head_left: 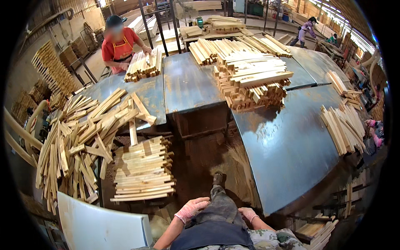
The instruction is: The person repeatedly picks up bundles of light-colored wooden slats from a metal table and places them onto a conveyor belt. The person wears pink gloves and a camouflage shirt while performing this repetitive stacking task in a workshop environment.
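Observation:
Both my hands wear pinkish-white work gloves and are low in the view, beside my dark patterned trousers. My left hand [192, 208] lies by the thigh with loosely stretched fingers and holds nothing. On the other side of the leg, my right hand [248, 213] hangs at the trousers, its visible fingers extended and nothing in them. Nearest my left hand is a neat stack of wooden strips [143, 171], apart from it. A metal-topped table [287, 154] stands to the right of my right hand, also untouched.
A jumbled heap of strips [79, 146] spreads at left, above a pale panel [102, 221]. Tall strip stacks [254, 75] stand on the far tabletops. A co-worker in red [125, 46] handles strips across the table. A broom-like bundle [241, 160] leans near my foot.

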`<state>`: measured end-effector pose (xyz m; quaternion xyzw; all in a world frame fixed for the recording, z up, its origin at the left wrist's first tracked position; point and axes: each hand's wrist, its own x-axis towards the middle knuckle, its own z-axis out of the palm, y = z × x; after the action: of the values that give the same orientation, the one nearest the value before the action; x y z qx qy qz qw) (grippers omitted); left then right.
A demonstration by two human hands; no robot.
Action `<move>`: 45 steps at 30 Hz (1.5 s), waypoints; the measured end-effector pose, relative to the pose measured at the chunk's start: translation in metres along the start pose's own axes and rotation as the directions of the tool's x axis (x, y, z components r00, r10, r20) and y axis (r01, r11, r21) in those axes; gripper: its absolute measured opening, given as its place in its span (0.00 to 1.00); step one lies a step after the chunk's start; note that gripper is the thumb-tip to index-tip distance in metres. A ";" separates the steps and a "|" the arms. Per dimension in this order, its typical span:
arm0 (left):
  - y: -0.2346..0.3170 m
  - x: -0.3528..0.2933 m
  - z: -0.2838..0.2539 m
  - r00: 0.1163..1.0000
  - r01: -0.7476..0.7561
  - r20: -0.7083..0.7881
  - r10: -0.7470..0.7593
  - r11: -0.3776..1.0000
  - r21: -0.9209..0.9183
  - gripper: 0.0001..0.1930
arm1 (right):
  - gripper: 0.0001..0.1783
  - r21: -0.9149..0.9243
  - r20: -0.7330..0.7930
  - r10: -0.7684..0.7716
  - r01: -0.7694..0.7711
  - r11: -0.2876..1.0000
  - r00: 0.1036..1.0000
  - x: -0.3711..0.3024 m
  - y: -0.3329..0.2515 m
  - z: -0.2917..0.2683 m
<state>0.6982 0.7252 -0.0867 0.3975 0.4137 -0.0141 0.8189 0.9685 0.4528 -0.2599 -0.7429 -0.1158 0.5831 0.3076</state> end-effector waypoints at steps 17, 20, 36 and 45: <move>0.289 0.216 -0.045 0.983 -0.049 -0.178 0.055 0.998 0.037 0.28 | 0.41 -0.343 0.046 -0.276 0.275 0.898 0.960 0.236 -0.438 -0.071; 0.300 0.252 -0.056 0.994 -0.036 -0.099 0.041 0.998 0.052 0.29 | 0.41 -0.173 0.118 -0.271 0.288 0.942 0.955 0.280 -0.458 -0.049; 0.537 0.467 -0.304 0.981 -0.024 -0.188 0.057 0.985 0.173 0.31 | 0.38 -0.216 0.073 -0.078 0.092 0.972 0.994 0.426 -0.641 0.011; 0.705 0.549 -0.474 0.757 -0.149 -0.591 0.278 0.954 0.259 0.37 | 0.46 -0.068 -0.014 -0.262 0.261 0.963 0.965 0.580 -0.928 0.043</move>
<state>0.9913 1.6886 -0.1758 0.5031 0.6083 0.1709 0.5897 1.2714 1.5017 -0.1776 -0.7373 -0.2284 0.5249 0.3588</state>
